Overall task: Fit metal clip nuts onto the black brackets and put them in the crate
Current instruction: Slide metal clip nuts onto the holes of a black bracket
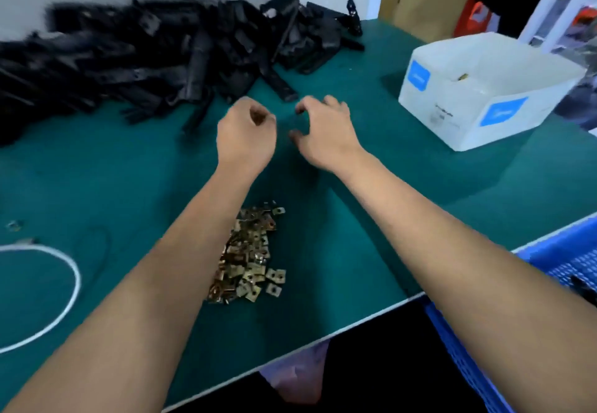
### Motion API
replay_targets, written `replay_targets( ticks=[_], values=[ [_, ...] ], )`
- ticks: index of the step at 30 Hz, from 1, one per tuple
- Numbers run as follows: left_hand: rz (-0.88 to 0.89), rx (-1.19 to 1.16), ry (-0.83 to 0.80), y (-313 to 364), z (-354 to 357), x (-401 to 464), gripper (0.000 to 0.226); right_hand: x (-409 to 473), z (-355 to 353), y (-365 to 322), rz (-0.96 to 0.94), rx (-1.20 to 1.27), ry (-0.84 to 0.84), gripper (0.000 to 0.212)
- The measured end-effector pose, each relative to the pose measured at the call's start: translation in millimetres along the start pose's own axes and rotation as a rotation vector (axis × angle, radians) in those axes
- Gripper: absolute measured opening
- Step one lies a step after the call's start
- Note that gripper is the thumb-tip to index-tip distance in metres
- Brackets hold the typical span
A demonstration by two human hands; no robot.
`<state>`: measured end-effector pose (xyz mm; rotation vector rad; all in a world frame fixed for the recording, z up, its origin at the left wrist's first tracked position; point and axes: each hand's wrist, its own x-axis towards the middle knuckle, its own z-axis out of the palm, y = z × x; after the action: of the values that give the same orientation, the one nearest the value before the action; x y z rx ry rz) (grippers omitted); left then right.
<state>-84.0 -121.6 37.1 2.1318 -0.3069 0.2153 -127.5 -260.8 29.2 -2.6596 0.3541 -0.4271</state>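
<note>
My left hand (246, 131) is curled around something brassy, probably a clip nut; my right hand (323, 128) hovers empty, fingers loosely curved. Clip nuts (252, 257) heap near the table's (355, 219) front edge, black brackets (155, 51) along its far edge, the crate (568, 270) off its right corner.

Black brackets (155, 54) heaped far left; brassy clip nuts (248, 257) piled near; blue crate (517, 283) right

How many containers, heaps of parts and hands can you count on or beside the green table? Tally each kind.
Containers: 2, the white box and the blue crate
Heaps: 2, black brackets and clip nuts
Hands: 2, left hand and right hand
Total: 6
</note>
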Motion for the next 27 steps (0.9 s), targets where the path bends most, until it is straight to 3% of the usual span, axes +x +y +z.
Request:
replay_targets(
  ticks=[8,11,14,16,19,22,24,27],
  values=[
    [-0.09,0.326,0.115,-76.6,-55.2,25.0,0.022,94.2,35.2,-27.8,0.161,-0.084,-0.262,0.074],
    [-0.073,0.345,0.097,-76.5,-49.6,27.7,0.035,107.7,39.2,-30.0,0.18,-0.08,-0.263,0.059],
    [-0.088,0.35,0.11,-76.7,-47.0,30.6,0.044,105.7,46.0,-34.3,0.13,0.006,-0.067,0.027],
    [-0.086,0.328,0.111,-78.3,-47.7,30.5,0.044,97.2,48.4,-38.5,0.162,0.003,0.026,0.019],
    [-0.091,0.217,0.125,-79.5,-51.7,30.2,0.038,83.7,44.7,-48.3,0.237,0.048,0.07,0.043],
    [-0.116,0.064,0.163,-78.9,-56.0,26.7,0.028,73.1,37.6,-56.1,0.313,0.107,-0.031,0.057],
    [-0.132,-0.037,0.19,-78.6,-58.6,20.8,0.023,64.8,34.6,-59.6,0.359,0.243,-0.11,0.045],
    [-0.153,-0.195,0.153,-79.8,-59.7,14.6,0.025,49.9,37.1,-66.9,0.464,0.806,-0.168,0.025]
  ],
)
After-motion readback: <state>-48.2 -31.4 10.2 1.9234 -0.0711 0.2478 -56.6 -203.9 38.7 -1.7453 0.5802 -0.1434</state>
